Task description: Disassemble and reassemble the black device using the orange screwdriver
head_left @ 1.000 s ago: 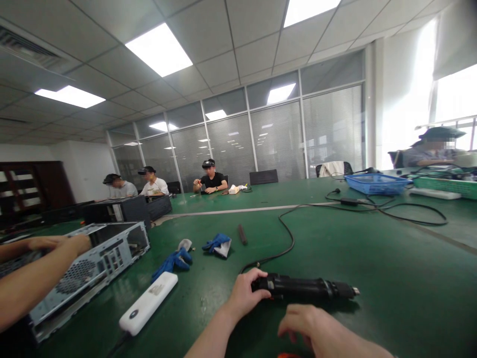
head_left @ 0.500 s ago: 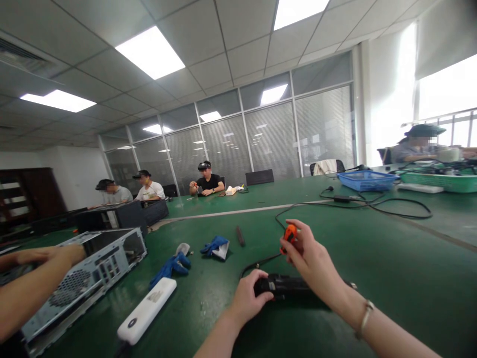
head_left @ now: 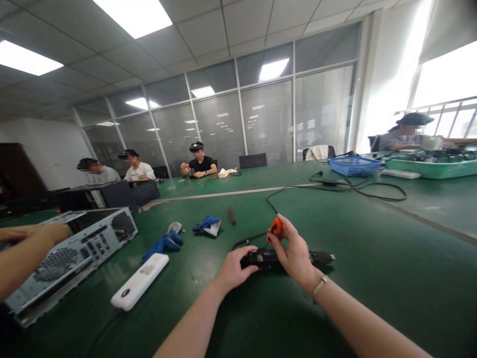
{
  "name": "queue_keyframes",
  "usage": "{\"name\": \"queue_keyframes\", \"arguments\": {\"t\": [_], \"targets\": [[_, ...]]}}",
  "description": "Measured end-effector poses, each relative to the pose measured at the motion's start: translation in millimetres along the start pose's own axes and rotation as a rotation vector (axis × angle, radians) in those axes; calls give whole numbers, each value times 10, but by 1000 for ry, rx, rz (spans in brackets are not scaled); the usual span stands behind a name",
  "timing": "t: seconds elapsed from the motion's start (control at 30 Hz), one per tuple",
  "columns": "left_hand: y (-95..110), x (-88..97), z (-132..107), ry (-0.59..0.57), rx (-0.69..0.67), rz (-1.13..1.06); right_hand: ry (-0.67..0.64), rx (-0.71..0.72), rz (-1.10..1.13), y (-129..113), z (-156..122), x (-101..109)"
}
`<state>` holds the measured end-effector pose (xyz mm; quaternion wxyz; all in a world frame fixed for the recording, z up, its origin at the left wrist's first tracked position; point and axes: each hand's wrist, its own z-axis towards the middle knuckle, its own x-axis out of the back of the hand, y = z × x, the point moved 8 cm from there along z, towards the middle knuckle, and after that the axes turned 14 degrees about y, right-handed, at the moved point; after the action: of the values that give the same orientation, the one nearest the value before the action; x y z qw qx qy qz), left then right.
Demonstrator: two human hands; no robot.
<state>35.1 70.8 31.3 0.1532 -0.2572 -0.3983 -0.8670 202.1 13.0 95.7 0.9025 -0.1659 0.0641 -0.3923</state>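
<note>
A black electric screwdriver (head_left: 318, 257) lies on the green table, its tip pointing right and a cord leaving its left end. My left hand (head_left: 233, 268) is closed around that corded end, thumb in front and fingers over the top. Above the tool's middle, my right hand (head_left: 292, 243) pinches a small orange-and-black tool handle (head_left: 275, 227) between thumb and fingers. Any shaft on that handle is hidden or too small to make out. My right wrist and palm cover part of the electric screwdriver's body.
Left of me stand a white power strip (head_left: 140, 282), blue gloves (head_left: 164, 242) and an open computer case (head_left: 74, 253) with another person's arm (head_left: 33, 248) reaching in. A dark bar (head_left: 231, 215) lies ahead. Blue (head_left: 354, 166) and green baskets (head_left: 428, 168) and a black cable (head_left: 387, 198) are far right.
The view has shifted, so the table things appear higher and further left. My left hand stays on the electric screwdriver; my right hand keeps the orange-and-black handle, now lower and closer over it.
</note>
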Motion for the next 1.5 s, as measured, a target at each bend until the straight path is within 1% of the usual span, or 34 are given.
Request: {"name": "queue_keyframes", "arguments": {"t": [0.1,0.17,0.27,0.53,0.73,0.9,1.03,1.2,1.33,1.4,1.5], "targets": [[27,-27,-13,-33,-51,-24,2,24,19,-26,-4,15],[47,-66,-25,-59,-81,-7,-23,61,24,-78,-19,-2],[63,-108,-28,-61,-104,30,-72,127,33,-166,-55,-23],[86,-98,-10,-47,-84,-16,-131,291,-4,-311,-147,-25],[89,-84,-16,-42,-43,-11,-182,459,11,-420,-247,-63],[112,-71,-9,-25,-43,-64,-257,512,35,-509,-292,-66],[156,-59,-4,-23,-50,-120,-259,486,33,-551,-259,-32],[136,-69,-5,-47,-11,-47,-231,306,64,-456,-164,-55],[133,-65,-10,-45,-17,-26,-261,207,64,-382,-173,-114],[128,-63,-14,-42,-24,-14,-260,187,41,-358,-177,-123],[126,-69,-28,-49,-47,5,-262,194,25,-346,-174,-129]]}}
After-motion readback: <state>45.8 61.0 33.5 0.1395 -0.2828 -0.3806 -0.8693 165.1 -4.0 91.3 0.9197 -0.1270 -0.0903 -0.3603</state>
